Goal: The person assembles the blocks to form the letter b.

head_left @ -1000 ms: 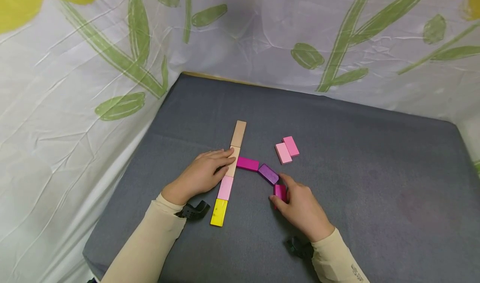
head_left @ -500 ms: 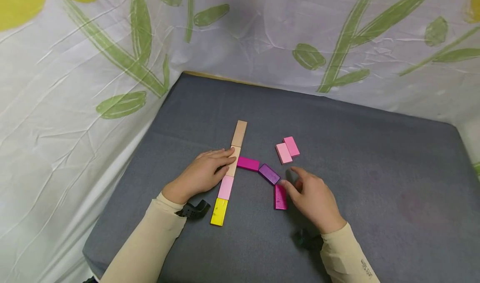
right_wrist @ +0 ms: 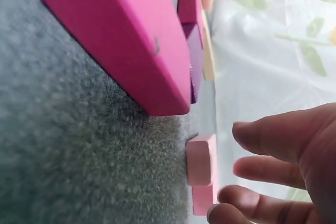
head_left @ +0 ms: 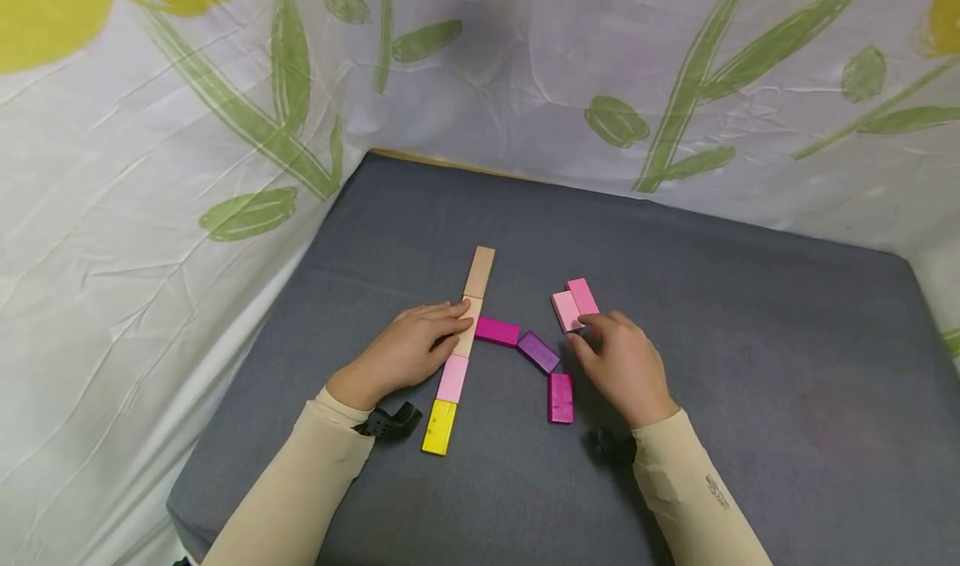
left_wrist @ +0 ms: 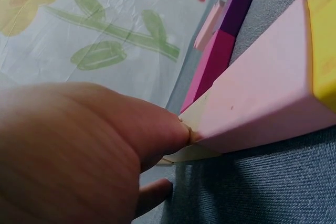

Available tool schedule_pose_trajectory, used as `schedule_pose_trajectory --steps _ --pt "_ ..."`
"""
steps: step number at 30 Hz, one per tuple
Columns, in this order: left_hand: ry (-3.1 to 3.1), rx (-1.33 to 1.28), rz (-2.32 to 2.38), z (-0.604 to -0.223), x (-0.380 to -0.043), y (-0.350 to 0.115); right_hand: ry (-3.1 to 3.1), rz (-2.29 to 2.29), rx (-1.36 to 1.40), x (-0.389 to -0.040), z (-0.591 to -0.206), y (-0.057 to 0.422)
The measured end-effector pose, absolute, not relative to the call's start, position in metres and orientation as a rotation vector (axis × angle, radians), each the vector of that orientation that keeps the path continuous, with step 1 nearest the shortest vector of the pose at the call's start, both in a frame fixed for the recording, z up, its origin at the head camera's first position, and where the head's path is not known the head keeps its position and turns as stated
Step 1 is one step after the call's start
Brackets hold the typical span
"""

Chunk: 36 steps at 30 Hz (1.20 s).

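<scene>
My left hand (head_left: 408, 345) lies with its fingertips on a natural wood block (head_left: 469, 333) in a straight row. That row also has another wood block (head_left: 480, 271), a light pink block (head_left: 452, 379) and a yellow block (head_left: 439, 427). From its side curve a magenta block (head_left: 498, 331), a purple block (head_left: 538, 352) and a second magenta block (head_left: 560, 398). My right hand (head_left: 626, 366) is over the near end of two loose blocks, one pale pink (head_left: 566, 310) and one pink (head_left: 582, 294). In the right wrist view its thumb and fingers are apart, holding nothing.
A dark grey cloth (head_left: 750, 341) covers the table under the blocks. White sheeting with painted green leaves (head_left: 615, 122) hangs behind and at the left. A black wrist strap (head_left: 390, 423) shows at my left wrist.
My right hand has let go of the nearer magenta block and moved away from it to the two loose pink blocks. The left hand has stayed on the row.
</scene>
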<state>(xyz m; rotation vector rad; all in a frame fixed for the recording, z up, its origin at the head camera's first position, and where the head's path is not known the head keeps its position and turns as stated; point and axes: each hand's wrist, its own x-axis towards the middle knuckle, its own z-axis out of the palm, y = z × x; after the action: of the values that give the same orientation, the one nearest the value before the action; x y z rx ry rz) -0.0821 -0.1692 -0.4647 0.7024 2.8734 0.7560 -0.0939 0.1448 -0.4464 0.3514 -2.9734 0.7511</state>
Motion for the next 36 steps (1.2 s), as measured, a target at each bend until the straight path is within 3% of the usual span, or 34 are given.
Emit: schedule_pose_trajectory --steps 16,36 --pt "2.874 0.694 0.765 -0.462 -0.081 -0.169 -3.002 0.681 0.290 -0.111 -0.456 0.134" --pt "2.884 0.696 0.753 -0.463 -0.081 -0.168 -3.014 0.710 0.261 -0.108 -0.448 0.140"
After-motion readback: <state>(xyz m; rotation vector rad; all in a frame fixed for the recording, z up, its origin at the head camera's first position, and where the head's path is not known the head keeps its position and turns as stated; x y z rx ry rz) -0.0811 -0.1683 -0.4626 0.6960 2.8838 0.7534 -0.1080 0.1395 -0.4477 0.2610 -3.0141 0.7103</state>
